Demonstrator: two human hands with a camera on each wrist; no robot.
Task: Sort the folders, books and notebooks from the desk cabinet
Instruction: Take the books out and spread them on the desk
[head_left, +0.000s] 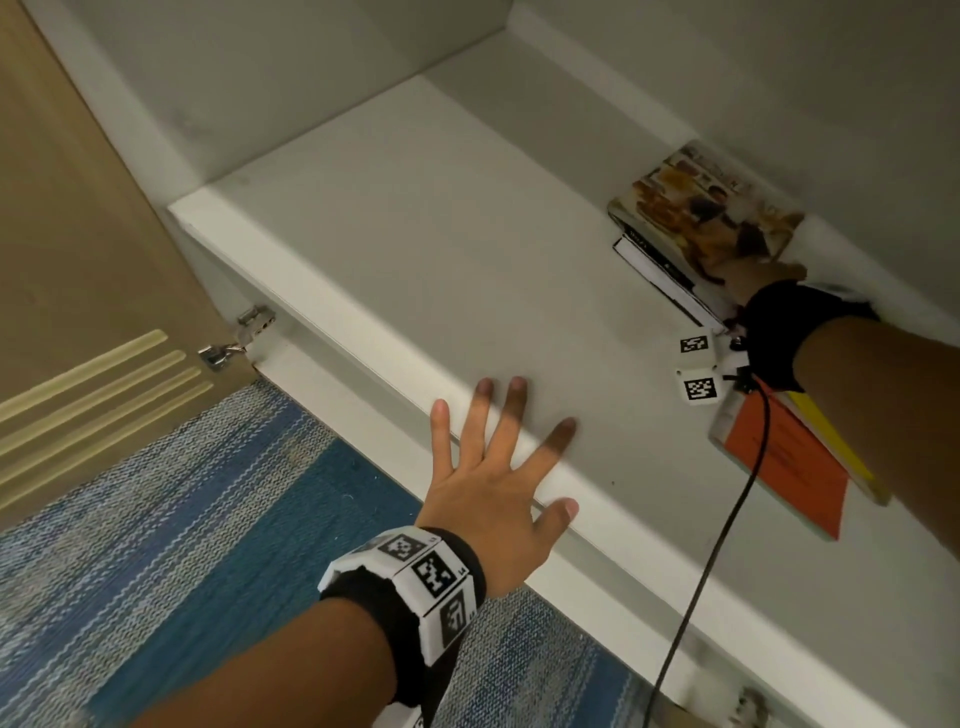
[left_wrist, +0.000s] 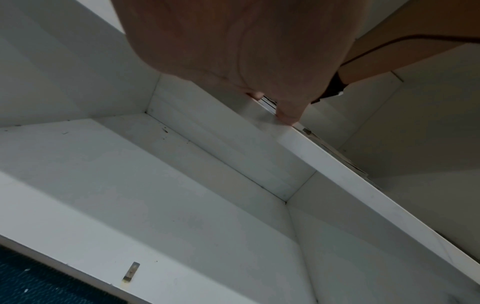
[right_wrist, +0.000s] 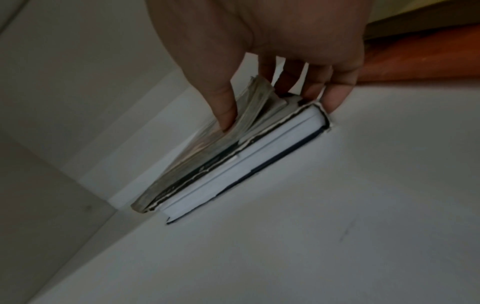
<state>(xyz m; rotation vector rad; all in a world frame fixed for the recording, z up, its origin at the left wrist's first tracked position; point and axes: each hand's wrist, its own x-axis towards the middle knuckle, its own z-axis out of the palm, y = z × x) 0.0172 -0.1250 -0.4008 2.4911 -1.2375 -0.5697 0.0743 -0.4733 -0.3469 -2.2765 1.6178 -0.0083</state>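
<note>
A small stack of books (head_left: 691, 244) lies on the white cabinet shelf (head_left: 415, 249) against the right wall, topped by a book with a photo cover (head_left: 711, 208) over a thick black-edged book (right_wrist: 233, 164). My right hand (head_left: 748, 275) grips the near end of this stack, thumb (right_wrist: 226, 107) on top of the photo book and fingers (right_wrist: 335, 96) curled at the corner of the thick book. An orange book (head_left: 779, 457) with a yellow one (head_left: 831, 441) beside it lies nearer on the same shelf, under my forearm. My left hand (head_left: 504, 467) rests flat, fingers spread, on the shelf's front edge.
The wooden cabinet door (head_left: 78, 260) stands open at the left on its hinge (head_left: 239, 338). A blue and grey rug (head_left: 208, 519) covers the floor below. A black cable (head_left: 717, 545) runs from my right wrist. The lower compartment (left_wrist: 155, 185) holds nothing.
</note>
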